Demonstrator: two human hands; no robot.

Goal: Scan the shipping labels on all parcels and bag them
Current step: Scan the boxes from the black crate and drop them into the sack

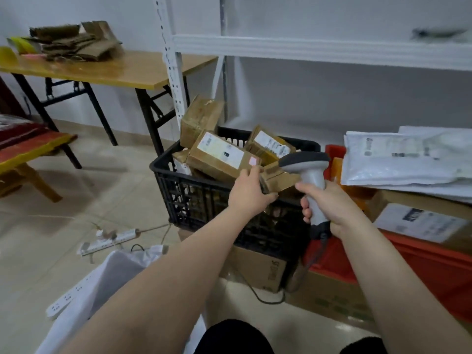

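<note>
A black plastic crate holds several brown cardboard parcels with white shipping labels; the largest labelled one lies on top. My left hand grips a small brown parcel at the crate's near rim. My right hand holds the grey barcode scanner by its handle, its head just above and right of that small parcel. A white bag lies open on the floor at the lower left, partly hidden by my left forearm.
An orange bin with a labelled box and white mailer bags sits at right. Cardboard boxes lie under the crate. A power strip and cables cross the floor. A wooden folding table stands at left, white shelving behind.
</note>
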